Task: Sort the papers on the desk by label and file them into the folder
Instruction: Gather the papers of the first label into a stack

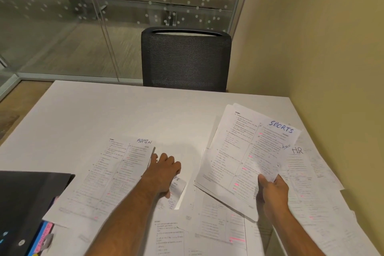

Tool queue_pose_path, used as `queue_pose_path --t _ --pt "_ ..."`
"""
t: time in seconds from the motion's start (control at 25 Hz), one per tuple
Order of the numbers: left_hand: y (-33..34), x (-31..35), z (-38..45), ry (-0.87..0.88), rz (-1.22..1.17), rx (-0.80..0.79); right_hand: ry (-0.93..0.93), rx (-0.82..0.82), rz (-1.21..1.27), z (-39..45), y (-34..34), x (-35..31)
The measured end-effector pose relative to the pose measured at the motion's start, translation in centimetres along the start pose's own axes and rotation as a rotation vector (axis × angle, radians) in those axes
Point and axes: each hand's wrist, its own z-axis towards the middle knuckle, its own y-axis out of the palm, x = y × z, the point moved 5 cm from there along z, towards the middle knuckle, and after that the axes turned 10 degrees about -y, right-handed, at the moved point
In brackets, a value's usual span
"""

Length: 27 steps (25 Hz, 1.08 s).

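Note:
Printed sheets lie spread over the white desk [108, 110]. My right hand [272, 189] grips a small stack of papers [245, 151] lifted off the desk; its top sheet is labelled SPORTS. My left hand [166, 168] rests with curled fingers on a partly covered sheet [176, 191] in the middle, right beside the sheet labelled ADMIN [112, 172]. A sheet labelled HR [305, 164] lies at the right, partly under the held stack. More sheets [209, 228] overlap along the near edge. The dark folder [27, 197] lies at the lower left.
A black mesh office chair [186, 58] stands behind the desk's far edge. A yellow wall runs along the right side and a glass partition stands behind. Blue and pink items [41, 239] stick out under the folder at the lower left.

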Motion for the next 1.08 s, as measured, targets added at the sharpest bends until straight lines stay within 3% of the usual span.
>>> queue_pose_path --t 0.12,0.44,0.68,1.08 --pt "-0.1 0.1 -0.8 0.065 -0.025 0.08 0.001 -0.007 0.01 -0.3 -0.3 -0.2" --pt "-6.0 0.1 -3.9 0.171 -0.372 0.581 -0.09 -0.038 -0.012 -1.8 -1.2 -2.7" --pt "-13.6 0.7 -6.7 0.194 -0.382 0.686 -0.204 -0.095 -0.049 -4.1 -0.5 -4.8" --pt "-24.1 3.2 -12.4 0.12 -0.357 0.854 -0.304 -0.35 -0.065 -8.2 2.5 -6.9"
